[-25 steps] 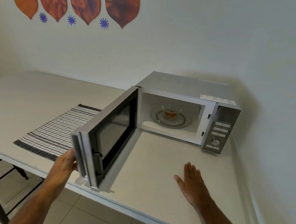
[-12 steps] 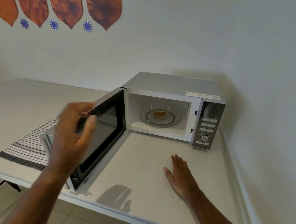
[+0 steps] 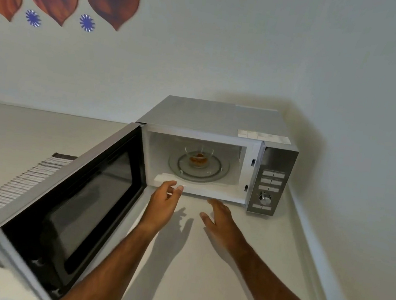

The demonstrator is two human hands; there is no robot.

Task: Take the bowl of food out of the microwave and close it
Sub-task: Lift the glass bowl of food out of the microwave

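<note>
Both of my hands are empty and loosely spread, fingers apart, palms turned toward each other: my left hand [image 3: 163, 202] is at the front lip of the microwave [image 3: 216, 152], my right hand [image 3: 220, 219] just short of it over the counter [image 3: 200, 276], set so, I judge, to cup the bowl from two sides. That bowl [image 3: 197, 159], clear glass with something orange in it, sits mid-turntable [image 3: 198, 168] inside, untouched. Door [image 3: 72, 198] stands swung wide to my left, leaving my arms a clear path in; closing it comes last.
</note>
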